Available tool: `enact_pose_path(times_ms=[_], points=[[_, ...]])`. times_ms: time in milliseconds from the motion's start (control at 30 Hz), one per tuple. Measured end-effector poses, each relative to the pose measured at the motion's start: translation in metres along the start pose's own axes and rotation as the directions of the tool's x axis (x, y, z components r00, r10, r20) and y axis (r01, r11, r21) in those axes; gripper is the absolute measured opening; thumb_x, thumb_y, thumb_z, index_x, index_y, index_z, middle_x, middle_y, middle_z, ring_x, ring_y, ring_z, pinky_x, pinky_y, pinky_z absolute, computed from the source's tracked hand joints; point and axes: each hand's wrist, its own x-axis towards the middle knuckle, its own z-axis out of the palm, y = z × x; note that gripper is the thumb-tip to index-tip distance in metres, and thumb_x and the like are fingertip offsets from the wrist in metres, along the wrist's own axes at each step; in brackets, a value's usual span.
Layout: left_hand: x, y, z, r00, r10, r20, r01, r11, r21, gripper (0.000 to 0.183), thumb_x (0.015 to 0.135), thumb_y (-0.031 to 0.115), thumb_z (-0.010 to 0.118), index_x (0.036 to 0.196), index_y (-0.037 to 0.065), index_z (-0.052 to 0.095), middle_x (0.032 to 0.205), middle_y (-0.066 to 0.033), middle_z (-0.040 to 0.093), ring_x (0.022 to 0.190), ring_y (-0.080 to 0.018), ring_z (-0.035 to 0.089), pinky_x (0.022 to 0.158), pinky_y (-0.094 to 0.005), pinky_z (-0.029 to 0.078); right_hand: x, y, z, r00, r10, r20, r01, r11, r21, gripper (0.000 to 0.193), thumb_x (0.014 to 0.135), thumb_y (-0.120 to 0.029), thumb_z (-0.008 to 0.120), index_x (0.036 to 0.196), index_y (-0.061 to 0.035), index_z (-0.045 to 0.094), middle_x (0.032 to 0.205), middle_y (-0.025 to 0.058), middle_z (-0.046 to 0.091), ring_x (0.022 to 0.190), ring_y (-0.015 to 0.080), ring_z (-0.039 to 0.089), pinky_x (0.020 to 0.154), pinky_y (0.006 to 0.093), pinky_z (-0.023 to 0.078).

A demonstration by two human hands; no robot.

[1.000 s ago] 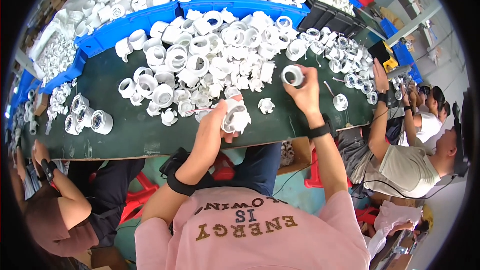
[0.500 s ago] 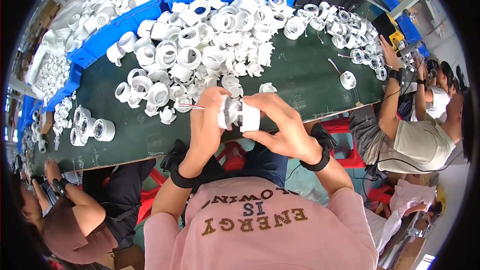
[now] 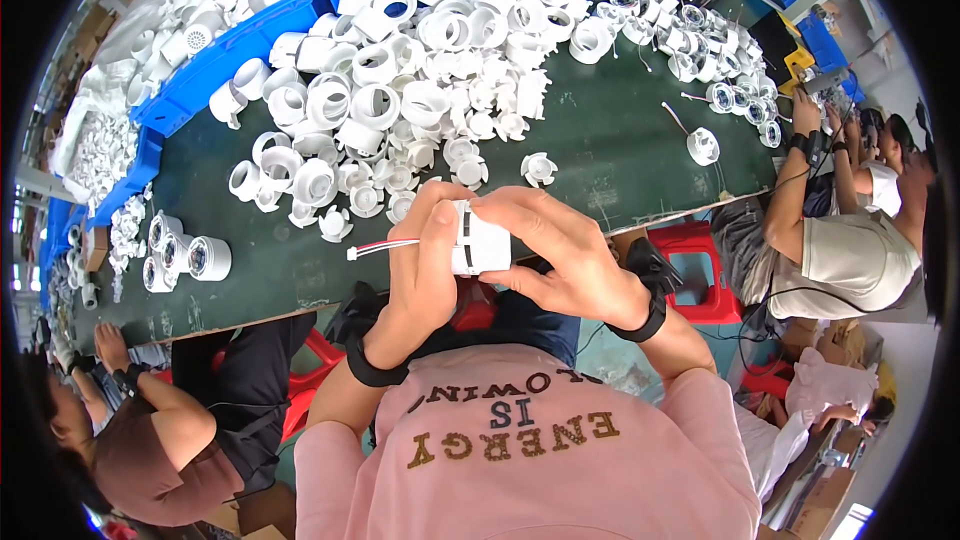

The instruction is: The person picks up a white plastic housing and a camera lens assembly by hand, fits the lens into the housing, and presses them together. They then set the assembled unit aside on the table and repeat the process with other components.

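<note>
In front of my chest, above the table's near edge, both hands grip a white plastic housing (image 3: 488, 246). My left hand (image 3: 422, 258) closes around its left part, and thin red and white wires (image 3: 384, 244) with a small white plug stick out past those fingers. On the right part, my right hand (image 3: 558, 248) has its fingers over the top and its thumb below. Dark slots show in the white wall between the hands; the ends are hidden by my fingers. A small white clawed cap (image 3: 538, 170) lies on the table just beyond my right hand.
A heap of white rings (image 3: 378, 105) and caps covers the green table (image 3: 600, 140). Blue bins (image 3: 235, 50) stand behind it. Finished-looking round units (image 3: 208, 259) sit left; a wired clear-lens part (image 3: 703, 146) and several more lie right. Co-workers (image 3: 840, 240) sit on both sides.
The two white pieces, apart with a gap before, are now pressed together into one housing. The wires have swung lower and farther into view.
</note>
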Motion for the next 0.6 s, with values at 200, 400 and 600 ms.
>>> enact_pose_path(times_ms=[200, 400, 600], points=[[-0.008, 0.009, 0.001, 0.996, 0.088, 0.012, -0.089, 0.988, 0.129, 0.048, 0.096, 0.034, 0.029, 0.093, -0.006, 0.056, 0.082, -0.0132, 0.058, 0.067, -0.0186, 0.054, 0.061, -0.0299, 0.041, -0.004, -0.003, 0.003, 0.995, -0.096, -0.008, 0.096, 0.995, -0.036, 0.062, 0.067, -0.008, 0.08, 0.122, 0.0006, 0.054, 0.115, 0.0204, 0.058, 0.094, 0.0351, 0.062, 0.079, 0.0395, 0.052], [-0.022, 0.011, 0.001, 1.0, -0.025, 0.014, 0.023, 0.993, 0.114, 0.054, 0.094, 0.04, 0.027, 0.097, -0.006, 0.057, 0.083, -0.0117, 0.061, 0.072, -0.0166, 0.056, 0.066, -0.028, 0.043, -0.011, -0.011, 0.004, 0.977, -0.185, 0.104, 0.206, 0.947, -0.248, 0.063, 0.069, -0.009, 0.079, 0.124, 0.0047, 0.051, 0.113, 0.0225, 0.058, 0.087, 0.0339, 0.064, 0.069, 0.0372, 0.055], [-0.023, 0.02, 0.004, 0.998, -0.058, 0.004, 0.056, 0.988, 0.143, 0.054, 0.092, 0.04, 0.029, 0.097, -0.005, 0.058, 0.082, -0.012, 0.061, 0.073, -0.0177, 0.057, 0.065, -0.0284, 0.043, -0.014, -0.02, 0.002, 0.974, -0.224, -0.012, 0.204, 0.905, -0.373, 0.058, 0.067, -0.006, 0.079, 0.118, 0.0049, 0.055, 0.104, 0.0191, 0.06, 0.078, 0.028, 0.064, 0.062, 0.0334, 0.055]])
